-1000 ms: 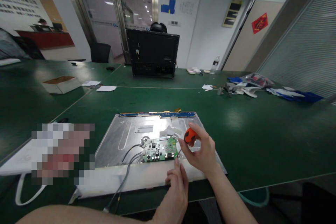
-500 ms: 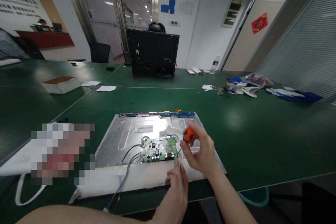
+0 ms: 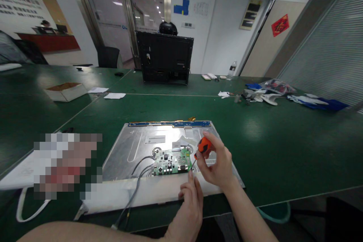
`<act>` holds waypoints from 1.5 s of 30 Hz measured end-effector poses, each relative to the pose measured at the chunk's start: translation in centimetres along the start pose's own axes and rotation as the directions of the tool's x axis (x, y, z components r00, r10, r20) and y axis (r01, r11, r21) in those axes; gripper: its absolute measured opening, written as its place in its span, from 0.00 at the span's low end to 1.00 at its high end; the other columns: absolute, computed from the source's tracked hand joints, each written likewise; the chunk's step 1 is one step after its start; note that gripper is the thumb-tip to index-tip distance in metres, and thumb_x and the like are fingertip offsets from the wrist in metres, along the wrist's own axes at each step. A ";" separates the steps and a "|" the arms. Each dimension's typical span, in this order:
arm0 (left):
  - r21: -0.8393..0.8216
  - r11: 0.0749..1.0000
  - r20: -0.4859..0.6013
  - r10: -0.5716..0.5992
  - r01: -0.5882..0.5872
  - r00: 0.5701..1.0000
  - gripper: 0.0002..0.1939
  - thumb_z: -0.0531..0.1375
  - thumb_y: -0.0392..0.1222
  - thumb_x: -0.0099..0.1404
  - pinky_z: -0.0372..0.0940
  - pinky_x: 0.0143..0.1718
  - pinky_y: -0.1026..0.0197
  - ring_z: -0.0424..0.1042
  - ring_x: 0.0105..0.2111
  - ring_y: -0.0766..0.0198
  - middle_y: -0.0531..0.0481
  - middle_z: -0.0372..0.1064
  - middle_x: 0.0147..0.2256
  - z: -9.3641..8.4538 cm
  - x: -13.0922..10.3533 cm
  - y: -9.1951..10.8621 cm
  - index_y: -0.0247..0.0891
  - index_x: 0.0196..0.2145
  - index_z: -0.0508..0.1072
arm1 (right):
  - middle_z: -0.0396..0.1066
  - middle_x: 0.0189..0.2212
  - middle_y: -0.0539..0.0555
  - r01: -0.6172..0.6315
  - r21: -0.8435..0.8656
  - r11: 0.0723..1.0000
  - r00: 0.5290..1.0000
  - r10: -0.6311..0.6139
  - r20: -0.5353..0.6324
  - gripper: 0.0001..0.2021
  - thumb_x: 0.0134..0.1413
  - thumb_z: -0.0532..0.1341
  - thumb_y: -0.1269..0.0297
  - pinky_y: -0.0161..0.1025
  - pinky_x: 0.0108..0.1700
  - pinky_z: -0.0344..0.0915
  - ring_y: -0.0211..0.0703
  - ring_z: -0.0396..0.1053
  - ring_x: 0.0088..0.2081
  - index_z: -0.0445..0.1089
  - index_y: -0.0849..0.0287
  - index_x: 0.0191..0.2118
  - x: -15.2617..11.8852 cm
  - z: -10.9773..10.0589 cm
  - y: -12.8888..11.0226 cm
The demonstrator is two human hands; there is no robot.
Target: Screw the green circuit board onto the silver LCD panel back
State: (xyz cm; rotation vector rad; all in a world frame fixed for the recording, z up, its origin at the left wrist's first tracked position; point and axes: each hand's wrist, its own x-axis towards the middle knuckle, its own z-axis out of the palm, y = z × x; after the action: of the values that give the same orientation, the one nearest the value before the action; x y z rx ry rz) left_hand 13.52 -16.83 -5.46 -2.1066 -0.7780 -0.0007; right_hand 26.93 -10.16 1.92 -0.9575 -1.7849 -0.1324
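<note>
A green circuit board (image 3: 172,161) is mounted on the silver metal back of a display panel (image 3: 136,136), with grey cables (image 3: 138,182) leaving its left side. My right hand (image 3: 218,159) grips the orange and black handle of a screwdriver (image 3: 204,146). The thin shaft slants down to the board's lower right corner; the exact contact at the tip is too small to see. My left hand (image 3: 188,204) rests on the panel's whitish lower strip (image 3: 136,193), index finger stretched toward the screwdriver tip and the other fingers loosely bent, holding nothing that I can see.
A white slab-like object (image 3: 19,170), partly pixelated, lies at the left. Farther back are an open box (image 3: 66,92), paper sheets (image 3: 115,95) and a black monitor (image 3: 166,58). Gloves and bags (image 3: 272,90) lie at the right rear, near a bottle (image 3: 231,70).
The screwdriver handle has turned a little in my right hand's fingers, its black markings shifting. My left hand stays in place.
</note>
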 end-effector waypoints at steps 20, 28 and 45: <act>0.005 0.999 -0.040 0.043 -0.043 0.998 0.25 0.49 0.44 0.64 0.54 0.29 0.54 0.67 0.33 0.56 0.27 0.67 0.48 -0.3 0.1 -0.9 0.25 0.52 0.68 | 0.64 0.26 0.45 0.035 -0.077 0.996 0.999 -0.038 -0.033 0.26 0.54 0.62 0.68 0.33 0.21 0.61 0.33 0.61 0.20 0.54 0.56 0.57 0.2 0.2 0.1; -0.017 0.999 -0.011 0.048 -0.049 0.999 0.25 0.49 0.46 0.64 0.54 0.28 0.55 0.68 0.35 0.53 0.28 0.67 0.48 -0.5 0.2 -1.0 0.26 0.52 0.69 | 0.68 0.30 0.49 0.016 -0.008 1.000 1.000 -0.016 0.003 0.26 0.54 0.60 0.68 0.34 0.23 0.64 0.34 0.61 0.22 0.54 0.58 0.58 0.1 0.0 -0.1; 0.000 0.998 -0.001 0.063 -0.063 0.998 0.25 0.48 0.44 0.64 0.54 0.29 0.54 0.67 0.34 0.55 0.27 0.67 0.48 -0.6 0.2 -1.2 0.27 0.53 0.68 | 0.63 0.24 0.45 0.006 -0.013 1.000 1.000 -0.007 -0.019 0.27 0.52 0.59 0.72 0.33 0.21 0.63 0.34 0.62 0.20 0.54 0.59 0.58 -0.1 0.2 0.0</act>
State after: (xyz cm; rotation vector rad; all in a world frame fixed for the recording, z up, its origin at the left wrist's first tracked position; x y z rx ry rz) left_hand 13.18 -16.68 -4.12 -2.1305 -0.7111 0.0326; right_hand 26.83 -10.10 1.73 -0.9567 -1.7715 -0.1570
